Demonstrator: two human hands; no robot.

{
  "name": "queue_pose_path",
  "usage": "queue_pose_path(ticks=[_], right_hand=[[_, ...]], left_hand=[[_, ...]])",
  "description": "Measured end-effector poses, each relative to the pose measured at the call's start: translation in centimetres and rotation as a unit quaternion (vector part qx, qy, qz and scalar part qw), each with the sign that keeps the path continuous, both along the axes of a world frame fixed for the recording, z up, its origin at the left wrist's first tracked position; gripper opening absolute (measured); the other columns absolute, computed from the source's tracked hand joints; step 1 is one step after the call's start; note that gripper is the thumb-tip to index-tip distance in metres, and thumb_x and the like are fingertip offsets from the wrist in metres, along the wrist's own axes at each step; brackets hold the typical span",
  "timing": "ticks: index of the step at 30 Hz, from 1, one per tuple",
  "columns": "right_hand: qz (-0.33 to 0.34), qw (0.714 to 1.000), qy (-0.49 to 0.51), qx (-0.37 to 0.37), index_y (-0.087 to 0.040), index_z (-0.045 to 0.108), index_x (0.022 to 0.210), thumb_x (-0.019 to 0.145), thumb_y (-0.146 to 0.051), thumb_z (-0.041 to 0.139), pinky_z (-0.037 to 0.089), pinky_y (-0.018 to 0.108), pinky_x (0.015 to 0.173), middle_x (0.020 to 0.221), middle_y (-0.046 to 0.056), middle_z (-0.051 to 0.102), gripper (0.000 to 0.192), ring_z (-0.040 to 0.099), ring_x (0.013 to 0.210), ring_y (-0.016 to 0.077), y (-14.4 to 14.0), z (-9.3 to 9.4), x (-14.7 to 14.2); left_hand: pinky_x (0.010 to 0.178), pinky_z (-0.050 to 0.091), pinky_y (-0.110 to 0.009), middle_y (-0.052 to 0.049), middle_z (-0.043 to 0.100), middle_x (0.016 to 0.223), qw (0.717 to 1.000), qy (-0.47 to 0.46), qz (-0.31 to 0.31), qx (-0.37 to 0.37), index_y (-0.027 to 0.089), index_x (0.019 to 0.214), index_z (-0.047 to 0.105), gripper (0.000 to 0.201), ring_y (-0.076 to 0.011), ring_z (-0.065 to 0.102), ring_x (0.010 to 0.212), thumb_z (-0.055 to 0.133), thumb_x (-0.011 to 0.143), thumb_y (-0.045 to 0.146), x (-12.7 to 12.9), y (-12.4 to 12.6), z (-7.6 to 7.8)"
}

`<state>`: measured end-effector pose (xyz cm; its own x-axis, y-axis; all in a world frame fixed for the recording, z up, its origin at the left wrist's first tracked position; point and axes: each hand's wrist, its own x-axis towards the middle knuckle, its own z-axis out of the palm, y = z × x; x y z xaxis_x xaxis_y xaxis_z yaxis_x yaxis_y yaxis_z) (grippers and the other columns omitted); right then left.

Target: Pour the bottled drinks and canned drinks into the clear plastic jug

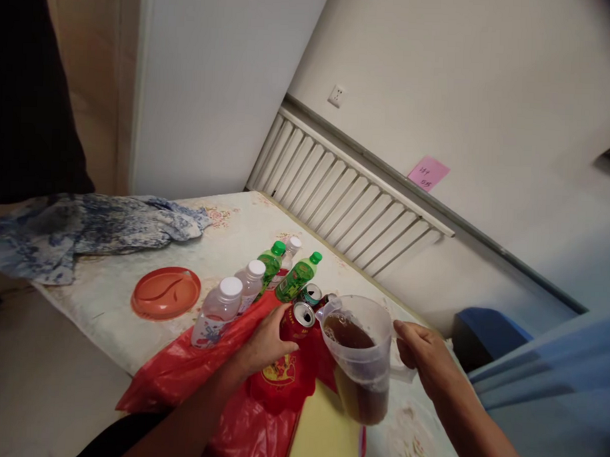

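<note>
My right hand grips the handle of a clear plastic pitcher, which is tilted a little and holds brown liquid. Around a red drink can with an opened top curl the fingers of my left hand. The pitcher's spout sits just right of that can. Behind it stand a teal-topped can and another dark can, partly hidden by the pitcher. Two green-capped bottles and several white-capped clear bottles are grouped to the left and behind.
A red plastic bag and a yellow sheet or folder lie on the floral tablecloth. An orange-red plate or lid is at left, near a crumpled blue-white cloth. A white radiator lines the wall; a blue curtain hangs right.
</note>
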<state>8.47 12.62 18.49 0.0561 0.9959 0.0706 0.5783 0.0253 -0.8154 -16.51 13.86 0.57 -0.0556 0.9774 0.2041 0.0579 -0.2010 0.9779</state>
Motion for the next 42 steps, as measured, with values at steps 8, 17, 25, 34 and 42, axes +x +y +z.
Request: queue_pose_path(ticks=[8,17,25,34,42], right_hand=[[0.004,1.000,-0.020,-0.010,-0.024,0.033,0.046,0.066,-0.067,0.062,0.017,0.026,0.045,0.042,-0.008,0.026,0.055,0.020,0.043,0.0079,0.41,-0.09,-0.15],[0.008,0.998,-0.052,-0.014,-0.025,0.031,0.049,0.070,-0.064,0.058,0.017,0.026,0.046,0.044,-0.008,0.026,0.052,0.021,0.044,0.0084,0.61,-0.41,0.10],[0.019,0.996,-0.091,-0.011,-0.024,0.032,0.049,0.074,-0.060,0.055,0.019,0.026,0.047,0.044,-0.008,0.027,0.049,0.024,0.044,0.0086,0.79,-0.16,-0.37],[0.026,0.993,-0.113,-0.016,-0.024,0.031,0.050,0.077,-0.058,0.052,0.018,0.026,0.046,0.044,-0.007,0.028,0.048,0.024,0.044,0.0085,0.88,-0.10,-0.68],[0.020,0.992,-0.126,-0.018,-0.024,0.029,0.051,0.077,-0.058,0.052,0.019,0.026,0.047,0.044,-0.007,0.029,0.049,0.025,0.044,0.0084,0.96,0.02,-0.73]], left_hand=[[0.112,0.034,-0.044,-0.014,0.053,0.140,1.000,0.019,0.001,0.001,0.016,0.134,0.047,0.079,-0.0290,0.049,0.131,0.067,0.058,0.008,-0.09,-0.03,-0.22],[0.113,0.034,-0.042,-0.014,0.052,0.141,1.000,0.027,-0.002,0.013,0.015,0.135,0.046,0.080,-0.0282,0.047,0.132,0.068,0.058,0.008,-0.06,0.03,-0.42],[0.114,0.033,-0.042,-0.013,0.050,0.143,0.999,0.033,-0.013,-0.013,0.018,0.136,0.044,0.082,-0.0283,0.045,0.134,0.071,0.058,0.008,-0.16,0.02,-0.20],[0.113,0.034,-0.042,-0.012,0.051,0.142,0.999,0.032,-0.010,0.004,0.018,0.135,0.045,0.081,-0.0285,0.046,0.133,0.071,0.059,0.008,-0.30,0.12,-0.50],[0.113,0.035,-0.042,-0.013,0.052,0.141,0.999,0.040,-0.005,0.001,0.016,0.134,0.046,0.081,-0.0291,0.047,0.132,0.072,0.058,0.009,-0.38,0.08,-0.30]])
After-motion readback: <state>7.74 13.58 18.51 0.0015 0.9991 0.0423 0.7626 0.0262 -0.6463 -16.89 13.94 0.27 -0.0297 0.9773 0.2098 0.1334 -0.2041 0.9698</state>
